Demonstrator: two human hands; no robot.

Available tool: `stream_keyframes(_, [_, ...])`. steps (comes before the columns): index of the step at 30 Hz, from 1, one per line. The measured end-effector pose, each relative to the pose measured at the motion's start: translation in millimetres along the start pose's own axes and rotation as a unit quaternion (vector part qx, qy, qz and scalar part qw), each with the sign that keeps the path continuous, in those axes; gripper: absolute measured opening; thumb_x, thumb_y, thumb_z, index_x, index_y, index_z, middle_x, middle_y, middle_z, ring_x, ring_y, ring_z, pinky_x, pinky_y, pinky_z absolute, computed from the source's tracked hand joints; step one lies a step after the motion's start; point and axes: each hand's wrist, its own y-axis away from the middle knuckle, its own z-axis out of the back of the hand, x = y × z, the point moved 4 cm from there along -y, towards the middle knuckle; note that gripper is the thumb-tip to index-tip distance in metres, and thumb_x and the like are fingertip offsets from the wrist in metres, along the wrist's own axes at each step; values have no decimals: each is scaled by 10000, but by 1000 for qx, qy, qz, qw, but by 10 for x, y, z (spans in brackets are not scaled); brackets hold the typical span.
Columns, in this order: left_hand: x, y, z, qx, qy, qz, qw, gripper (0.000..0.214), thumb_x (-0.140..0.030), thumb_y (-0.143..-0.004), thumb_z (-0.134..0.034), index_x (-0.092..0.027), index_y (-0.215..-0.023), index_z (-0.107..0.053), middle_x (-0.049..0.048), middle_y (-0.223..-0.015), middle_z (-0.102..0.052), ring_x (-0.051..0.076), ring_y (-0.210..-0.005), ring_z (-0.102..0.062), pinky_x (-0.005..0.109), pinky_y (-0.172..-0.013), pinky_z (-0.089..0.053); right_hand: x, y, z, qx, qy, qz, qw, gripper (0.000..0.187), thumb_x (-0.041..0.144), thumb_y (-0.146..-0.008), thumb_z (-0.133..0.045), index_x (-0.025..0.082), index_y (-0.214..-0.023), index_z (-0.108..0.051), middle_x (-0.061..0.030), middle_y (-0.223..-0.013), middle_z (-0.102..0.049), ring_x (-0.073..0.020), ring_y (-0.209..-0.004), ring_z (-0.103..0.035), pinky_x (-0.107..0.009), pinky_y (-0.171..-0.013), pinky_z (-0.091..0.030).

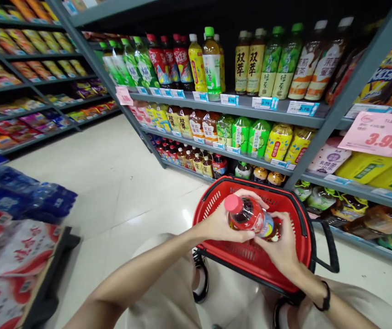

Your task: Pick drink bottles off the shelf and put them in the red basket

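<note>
The left grip [220, 225] is clasping the bottle [250, 218] from nine o'clock and the right grip [282, 249] from four o'clock, holding it tilted, cap [233, 202] pointing to ten o'clock, just over the red basket [306, 233].

grey shelving w/ drinks over a pale tile floor

top shelf [216, 104] held upright tea bottles [212, 59] in a row, blue price tags [229, 99] along its edge; mid shelf [257, 161] had bigger bottles [240, 132], bottom shelf [182, 170] small dark ones [199, 160]. glossy floor [120, 183] carried wrapped water packs [45, 198] at left; red basket [305, 228] sat low by the shelving, couldn't tell if on the floor.
</note>
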Motion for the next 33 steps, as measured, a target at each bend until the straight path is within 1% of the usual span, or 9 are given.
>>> stream_keyframes(3, [-49, -10, 13, 19, -19, -1, 1000, 732, -204, -719, -850, -214, -1395, -570, 172, -1373, -676, 328, -1256, -680, 443, -1043, -568, 13, -112, 163, -38, 54, 90, 994, 511, 364, -762, -888, 225, -1142, -577, -70, -1071, -606, -287, -984, -637, -434, -846, -543])
stream_keyframes(6, [-85, -15, 12, 24, -16, 8, 1000, 753, -213, -707, -870, -213, -1404, -585, 174, -1406, -666, 329, -1260, -682, 445, -1046, -575, 10, -196, 239, -44, 51, 122, 990, 521, 371, -748, -914, 226, -1129, -590, -83, -1085, -625, -300, -1011, -642, -447, -872, -543])
stream_keyframes(10, [-78, -6, 14, 8, 25, 11, 1000, 821, -272, -733, -912, -218, -1469, -550, 195, -1505, -601, 349, -1360, -623, 478, -1126, -531, 0, -198, 97, 90, -75, -9, 993, 558, 348, -737, -929, 244, -1186, -614, -89, -1151, -680, -296, -1064, -674, -441, -930, -559])
stream_keyframes(15, [-40, 28, 48, -32, 121, 7, 992, 775, -289, -840, -854, -243, -1531, -505, 194, -1582, -535, 361, -1447, -555, 497, -1166, -508, 140, 16, -157, 316, -336, -194, 866, 542, 498, -752, -916, 253, -1187, -704, -103, -1203, -758, -312, -1146, -708, -459, -1022, -549])
stream_keyframes(18, [-4, 56, 86, -65, 166, 25, 984, 824, -342, -858, -847, -271, -1581, -460, 194, -1615, -501, 383, -1464, -535, 510, -1144, -535, 189, 96, -145, 322, -400, -262, 817, 521, 627, -761, -861, 239, -1093, -754, -112, -1079, -786, -313, -1049, -731, -440, -930, -571])
stream_keyframes(20, [2, 69, 112, -92, 171, 5, 981, 818, -369, -865, -843, -298, -1587, -465, 166, -1643, -478, 368, -1470, -534, 498, -1162, -526, 178, 118, -126, 292, -441, -327, 783, 561, 735, -812, -733, 213, -1014, -763, -116, -922, -782, -281, -844, -737, -382, -726, -583])
stream_keyframes(22, [-8, 73, 107, -108, 150, -21, 983, 726, -345, -897, -814, -327, -1558, -515, 118, -1654, -477, 328, -1485, -524, 469, -1194, -503, 169, 126, -127, 271, -478, -376, 746, 650, 808, -853, -577, 185, -917, -749, -97, -734, -731, -211, -582, -654, -298, -503, -485])
stream_keyframes(27, [-41, 50, -1, -127, 96, -23, 987, 652, -313, -931, -781, -323, -1538, -545, 97, -1601, -545, 299, -1469, -541, 479, -1228, -473, 171, 217, -205, 337, -513, -381, 691, 820, 936, -754, -477, 167, -937, -697, -6, -492, -588, -79, -285, -309, -208, -306, -178])
stream_keyframes(33, [-149, 49, -59, -143, 68, -73, 985, 734, -348, -756, -939, -274, -1424, -644, 107, -1471, -628, 322, -1385, -595, 428, -1148, -545, -19, 546, -283, 516, -446, -427, 594, 1009, 1123, -555, -257, 222, -859, -596, 2, -437, -582, -71, -209, -294, -171, -254, -175])
